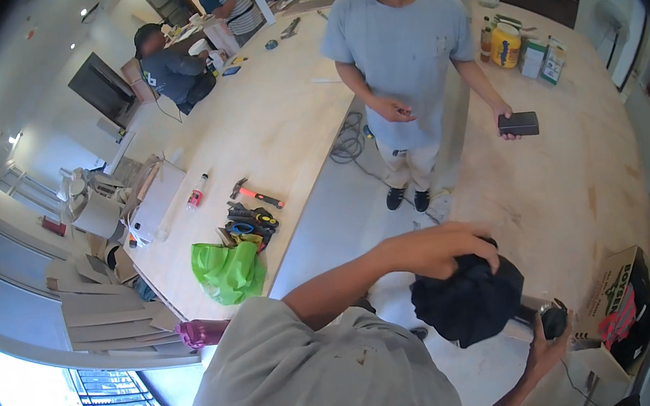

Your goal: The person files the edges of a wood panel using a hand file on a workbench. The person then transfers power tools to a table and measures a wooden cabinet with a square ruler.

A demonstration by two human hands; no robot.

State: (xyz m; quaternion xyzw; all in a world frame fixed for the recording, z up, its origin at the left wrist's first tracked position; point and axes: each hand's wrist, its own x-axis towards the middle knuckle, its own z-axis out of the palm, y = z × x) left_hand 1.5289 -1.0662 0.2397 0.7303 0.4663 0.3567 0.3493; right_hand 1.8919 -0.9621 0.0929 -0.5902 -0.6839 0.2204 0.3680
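My left hand (464, 247) reaches across in front of my grey shirt. Its fingers curl over the top of a black cloth cap (467, 303), with some blur at the knuckles. Lower right, my right hand (552, 345) is closed around a dark rounded device (554, 321), whose exact kind I cannot make out. A grey, box-like part (522, 321) lies between this device and the cap, partly hidden. Right of that hand stands an open cardboard box (612, 297) with pink and black items inside.
Across from me a person (408, 55) holds a dark rectangular case (518, 125). The left wooden table (269, 145) carries a hammer (259, 195), a green plastic bag (228, 272) and tools. Bottles and a yellow tub (505, 45) stand on the right table (558, 182). Cables (347, 139) lie on the floor.
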